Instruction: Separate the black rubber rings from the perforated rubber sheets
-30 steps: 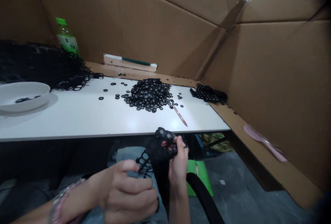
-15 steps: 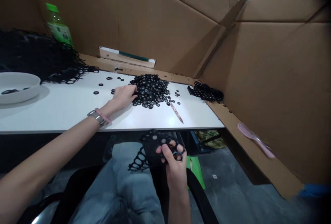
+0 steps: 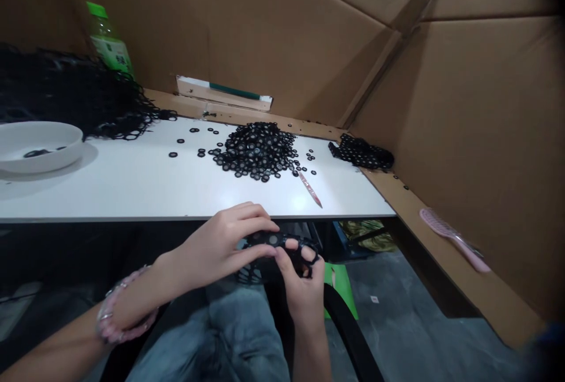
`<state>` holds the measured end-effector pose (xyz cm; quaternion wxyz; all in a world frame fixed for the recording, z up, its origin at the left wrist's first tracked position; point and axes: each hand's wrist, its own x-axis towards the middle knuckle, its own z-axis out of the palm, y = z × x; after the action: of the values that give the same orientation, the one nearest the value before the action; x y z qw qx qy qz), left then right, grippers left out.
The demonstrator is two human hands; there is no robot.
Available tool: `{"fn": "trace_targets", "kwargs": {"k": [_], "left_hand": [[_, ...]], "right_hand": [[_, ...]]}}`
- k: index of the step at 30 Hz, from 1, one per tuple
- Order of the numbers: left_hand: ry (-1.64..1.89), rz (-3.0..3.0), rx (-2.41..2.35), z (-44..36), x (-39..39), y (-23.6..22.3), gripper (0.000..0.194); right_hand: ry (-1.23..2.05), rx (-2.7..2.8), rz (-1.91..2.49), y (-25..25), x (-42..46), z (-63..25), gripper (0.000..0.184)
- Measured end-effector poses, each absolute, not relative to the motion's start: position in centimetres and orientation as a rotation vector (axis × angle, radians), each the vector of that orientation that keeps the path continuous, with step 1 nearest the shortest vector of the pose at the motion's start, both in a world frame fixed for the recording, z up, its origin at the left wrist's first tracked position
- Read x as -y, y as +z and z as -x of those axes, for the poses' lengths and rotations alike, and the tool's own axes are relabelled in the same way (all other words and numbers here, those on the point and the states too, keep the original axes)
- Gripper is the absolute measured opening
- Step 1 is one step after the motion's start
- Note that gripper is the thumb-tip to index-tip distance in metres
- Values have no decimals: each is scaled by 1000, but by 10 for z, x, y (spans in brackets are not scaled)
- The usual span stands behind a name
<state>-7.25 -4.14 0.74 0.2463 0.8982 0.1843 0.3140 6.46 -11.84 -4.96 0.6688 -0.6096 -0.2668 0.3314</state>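
Now left hand [image 3: 216,246], right hand [image 3: 300,302] grip one black ring-mesh strip [image 3: 271,239].

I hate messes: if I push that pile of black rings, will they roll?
The pile probably spreads: loose rings already lie apart on the smooth white table. Lying flat, they would likely slide more than roll. They look light, so may scatter easily.

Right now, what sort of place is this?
Probably a makeshift handwork station: a white table walled in by corrugated cardboard, a heap of loose black rings on it, and a linked-ring mesh held above the lap.
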Motion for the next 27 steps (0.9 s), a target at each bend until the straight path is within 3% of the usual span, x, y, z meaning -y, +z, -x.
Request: {"fn": "trace_targets", "kwargs": {"k": [10, 17, 23, 27], "left_hand": [[1292, -2661, -608, 74, 52, -4, 15], [1268, -3029, -399, 76, 50, -12, 14], [1495, -2923, -599, 75, 56, -26, 20], [1450, -2582, -576, 78, 51, -24, 19]], "right_hand": [[823, 560, 1254, -32, 126, -53, 26], [956, 457, 1255, -56, 119, -68, 31], [835, 401, 1262, -55, 115, -53, 40], [775, 408, 1295, -50, 115, -54, 38]]}}
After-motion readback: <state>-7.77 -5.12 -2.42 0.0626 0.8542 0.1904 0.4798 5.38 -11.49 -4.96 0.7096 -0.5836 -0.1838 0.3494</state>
